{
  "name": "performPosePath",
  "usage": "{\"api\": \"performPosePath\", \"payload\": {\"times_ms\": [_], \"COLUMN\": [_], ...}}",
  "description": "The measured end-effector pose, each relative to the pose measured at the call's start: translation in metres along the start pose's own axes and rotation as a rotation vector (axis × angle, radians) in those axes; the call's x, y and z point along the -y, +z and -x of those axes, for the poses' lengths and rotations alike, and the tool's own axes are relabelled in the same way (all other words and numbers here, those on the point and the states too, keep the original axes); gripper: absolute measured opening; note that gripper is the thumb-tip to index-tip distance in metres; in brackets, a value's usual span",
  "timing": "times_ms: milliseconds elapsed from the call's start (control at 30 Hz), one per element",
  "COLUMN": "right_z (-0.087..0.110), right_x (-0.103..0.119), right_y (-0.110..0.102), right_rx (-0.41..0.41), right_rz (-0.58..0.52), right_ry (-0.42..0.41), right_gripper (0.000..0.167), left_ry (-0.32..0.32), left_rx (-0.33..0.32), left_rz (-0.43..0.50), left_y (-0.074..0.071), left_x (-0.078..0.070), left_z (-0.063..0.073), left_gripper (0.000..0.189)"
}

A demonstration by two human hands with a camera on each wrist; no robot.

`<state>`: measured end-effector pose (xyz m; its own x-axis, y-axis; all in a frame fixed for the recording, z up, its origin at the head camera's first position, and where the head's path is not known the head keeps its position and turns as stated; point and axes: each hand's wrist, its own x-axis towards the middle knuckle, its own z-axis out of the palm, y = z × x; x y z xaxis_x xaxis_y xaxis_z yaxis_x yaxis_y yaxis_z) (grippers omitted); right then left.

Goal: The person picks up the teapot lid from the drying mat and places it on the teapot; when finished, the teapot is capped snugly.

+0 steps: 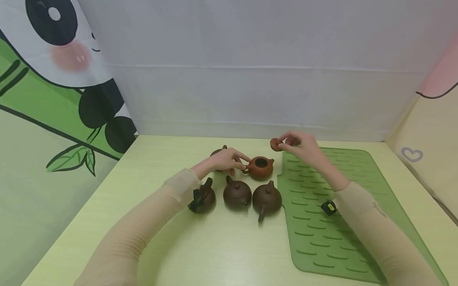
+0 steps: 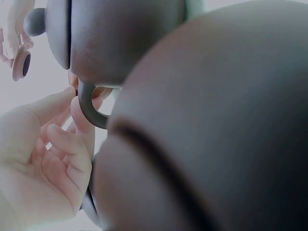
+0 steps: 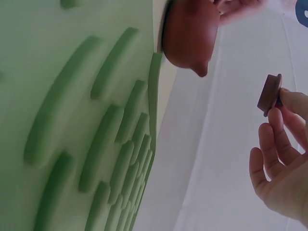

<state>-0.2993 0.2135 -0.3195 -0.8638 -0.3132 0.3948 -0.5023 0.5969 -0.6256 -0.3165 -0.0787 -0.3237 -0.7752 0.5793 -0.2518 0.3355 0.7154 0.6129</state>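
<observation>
A reddish-brown teapot (image 1: 260, 168) stands lidless near the back of the table, its round mouth uncovered and its spout toward the right. My left hand (image 1: 229, 159) pinches its handle between thumb and fingers. In the left wrist view, darker teapots partly hide that grip by the left hand (image 2: 53, 149). Raised to the right of the pot, my right hand (image 1: 303, 149) pinches a small reddish-brown lid (image 1: 276, 144) by its knob. The right wrist view shows this lid (image 3: 270, 94) tilted on edge at the fingertips, apart from the teapot (image 3: 190, 33).
Dark brown teapots stand close together: one (image 1: 237, 194) in the middle, one (image 1: 267, 198) beside it, one (image 1: 205, 198) at left, and one (image 1: 217, 151) partly behind my left hand. A green ridged mat (image 1: 311, 238) covers the right side. A wrist device (image 1: 328, 207) shows by my right sleeve.
</observation>
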Motion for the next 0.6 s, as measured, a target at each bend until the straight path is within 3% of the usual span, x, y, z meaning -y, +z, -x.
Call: {"api": "performPosePath", "payload": {"times_ms": [600], "right_z": [-0.003], "right_x": [0.019], "right_y": [0.037], "right_rx": [0.132], "right_rz": [0.034], "right_ry": [-0.056], "right_gripper": [0.012], "left_ry": [0.012], "left_rx": [0.027], "left_rz": [-0.007], "left_y": [-0.001], "left_x": [0.002], "left_z": [0.004], "left_gripper": [0.039]}}
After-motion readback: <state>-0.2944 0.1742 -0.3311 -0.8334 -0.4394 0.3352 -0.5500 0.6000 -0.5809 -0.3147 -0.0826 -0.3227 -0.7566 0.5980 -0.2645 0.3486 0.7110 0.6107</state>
